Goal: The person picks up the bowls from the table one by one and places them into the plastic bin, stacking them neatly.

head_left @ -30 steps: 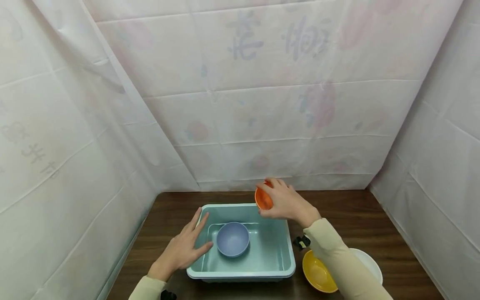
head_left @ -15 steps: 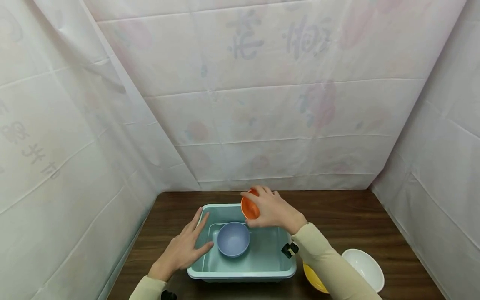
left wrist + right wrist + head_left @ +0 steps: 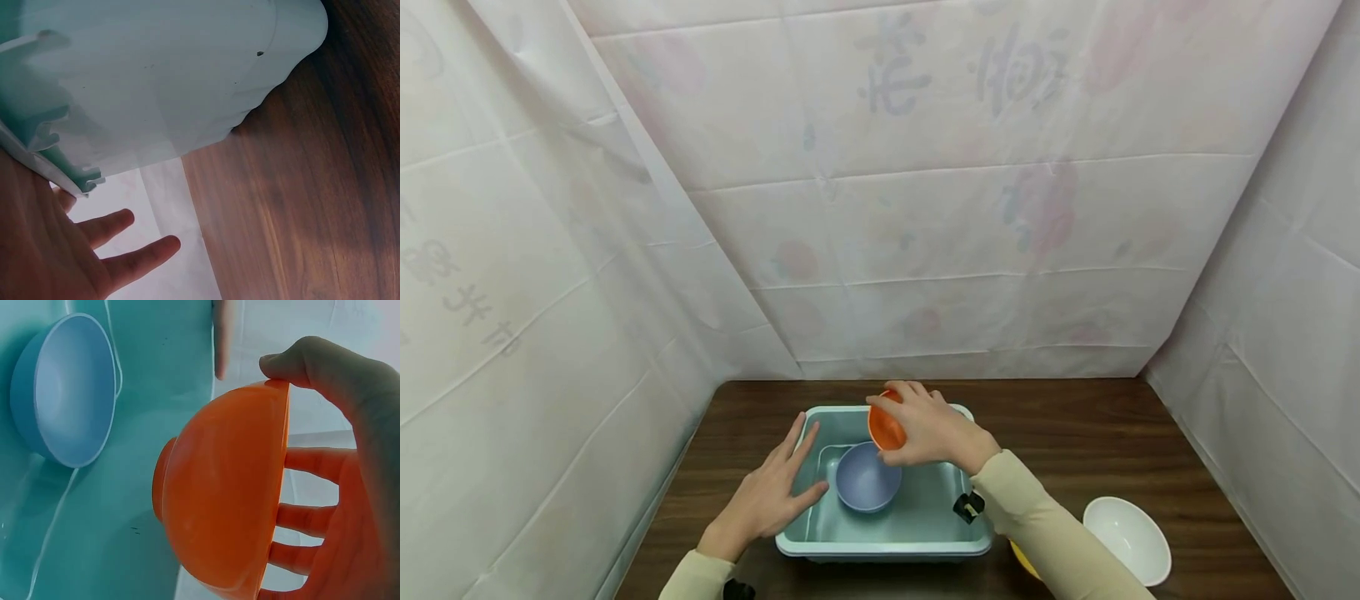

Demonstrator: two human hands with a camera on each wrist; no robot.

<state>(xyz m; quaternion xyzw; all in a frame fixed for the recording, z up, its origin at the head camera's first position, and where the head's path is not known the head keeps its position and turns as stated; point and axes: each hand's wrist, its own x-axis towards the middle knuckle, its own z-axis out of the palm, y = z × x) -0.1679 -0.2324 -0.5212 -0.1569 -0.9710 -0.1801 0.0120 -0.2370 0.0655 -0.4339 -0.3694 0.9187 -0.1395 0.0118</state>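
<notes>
An orange bowl point(image 3: 219, 487) is gripped at its rim by my right hand point(image 3: 928, 429), tilted on its side above the far part of a light green tub point(image 3: 917, 548). In the right wrist view the thumb presses one edge of the rim and the fingers spread along it. Inside the tub sits a blue-purple bowl point(image 3: 867, 483), upright, just below and left of the orange one. My left hand point(image 3: 763, 496) rests on the tub's left rim with fingers extended. The left wrist view has two of its fingers point(image 3: 147, 259) stretched out beside the tub's outer wall point(image 3: 169, 81).
On the dark wooden table point(image 3: 1075, 425), a white bowl point(image 3: 1127, 540) stands at the right. A yellow bowl point(image 3: 1024, 560) is mostly hidden under my right forearm. White printed sheets point(image 3: 955, 250) hang behind the table and on both sides.
My right hand has carried the orange bowl leftward and slightly down, from the tub's far right corner toward the blue-purple bowl. The forearm now covers most of the yellow bowl. My left hand stays put.
</notes>
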